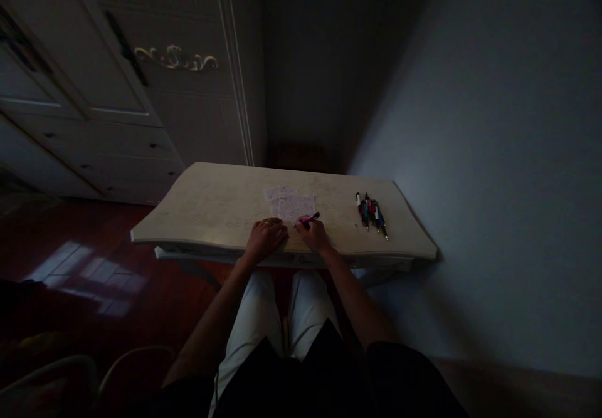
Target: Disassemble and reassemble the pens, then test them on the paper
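Between the fingers of my right hand point(314, 236) is a pen point(308, 218) with a purple and dark barrel, tilted with its upper end to the right. Its tip points down near the lower edge of a sheet of paper point(297, 206). The sheet is covered in fine marks too small to read. Under it, to the upper left, a second paper point(275, 193) sticks out. My left hand point(266, 237) rests flat at the sheet's lower left edge, a ring on one finger, and holds nothing that I can see.
A loose pile of several pens point(371, 212) lies to the right on the cream table point(211, 205). A small dark speck lies near them. Past the table's left end stands a pale wardrobe point(197, 117); a bare wall point(493, 186) borders the right. The room is dim.
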The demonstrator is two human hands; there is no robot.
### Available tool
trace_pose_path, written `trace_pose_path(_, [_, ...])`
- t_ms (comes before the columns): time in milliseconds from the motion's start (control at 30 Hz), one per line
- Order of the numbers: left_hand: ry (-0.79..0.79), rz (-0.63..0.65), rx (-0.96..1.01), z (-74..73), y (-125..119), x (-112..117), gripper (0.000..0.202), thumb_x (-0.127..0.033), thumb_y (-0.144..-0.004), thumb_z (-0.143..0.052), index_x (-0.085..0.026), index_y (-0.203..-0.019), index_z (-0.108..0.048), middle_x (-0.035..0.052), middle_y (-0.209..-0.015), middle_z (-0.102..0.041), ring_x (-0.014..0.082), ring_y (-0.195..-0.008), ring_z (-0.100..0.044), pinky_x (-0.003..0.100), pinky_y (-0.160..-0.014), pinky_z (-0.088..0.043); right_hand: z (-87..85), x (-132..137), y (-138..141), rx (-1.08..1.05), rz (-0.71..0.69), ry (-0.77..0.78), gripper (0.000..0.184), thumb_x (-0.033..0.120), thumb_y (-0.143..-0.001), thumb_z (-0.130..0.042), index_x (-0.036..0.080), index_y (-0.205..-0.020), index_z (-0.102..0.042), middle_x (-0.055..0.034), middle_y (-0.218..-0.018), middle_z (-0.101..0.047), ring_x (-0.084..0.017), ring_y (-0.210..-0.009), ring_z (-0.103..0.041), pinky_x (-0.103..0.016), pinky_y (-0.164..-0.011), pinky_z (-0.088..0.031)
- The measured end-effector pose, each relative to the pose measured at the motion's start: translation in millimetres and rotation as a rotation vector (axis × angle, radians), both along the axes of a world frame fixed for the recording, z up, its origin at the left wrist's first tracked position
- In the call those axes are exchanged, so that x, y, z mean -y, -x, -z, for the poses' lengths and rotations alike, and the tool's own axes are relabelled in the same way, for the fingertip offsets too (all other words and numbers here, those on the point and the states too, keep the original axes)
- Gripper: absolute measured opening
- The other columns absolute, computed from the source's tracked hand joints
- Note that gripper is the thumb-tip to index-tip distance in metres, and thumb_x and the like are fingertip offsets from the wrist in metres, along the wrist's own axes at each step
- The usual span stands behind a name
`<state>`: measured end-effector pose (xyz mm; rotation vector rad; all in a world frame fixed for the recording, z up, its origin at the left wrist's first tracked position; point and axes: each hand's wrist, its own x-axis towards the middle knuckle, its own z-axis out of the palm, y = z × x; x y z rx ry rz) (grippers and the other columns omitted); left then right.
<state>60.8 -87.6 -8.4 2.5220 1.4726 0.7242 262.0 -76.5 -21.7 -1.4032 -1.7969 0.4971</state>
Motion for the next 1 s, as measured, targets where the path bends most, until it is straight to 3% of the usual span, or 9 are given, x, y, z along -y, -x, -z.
trace_pose_path(433, [-0.019,0.01,0.013,6.0,2.0,-2.4,0.027,-0.042,-0.09,-0.054,-0.026,-0.104,-0.071,0.0069,-0.12,-0.066,0.025,-0.113,-0.057,0.042,-0.095,-0.041,-4.1,1.8,1.7,0.038,0.006,-0.04,0.023,0.032,-0.09,-0.052,0.019,-0.089,-0.071,-0.0061,-0.082,-0.074,-0.02,-0.078,-0.07,-0.027,-0.077,-0.049])
trace_pose_path(1000, [-0.004,-0.002,0.001,2.4,0.8,-0.8,0.027,-0.043,-0.089,-0.055,-0.027,-0.104,-0.07,0.0063,-0.12,-0.066,0.0245,-0.113,-0.057,0.041,-0.095,-0.042,-4.2,2.0,1.8,-0.023,0.035,0.004,0.022,0.031,-0.087,-0.054,0.017,-0.087,-0.071,-0.0082,-0.084,-0.074,-0.022,-0.082,-0.07,-0.027,-0.077,-0.05])
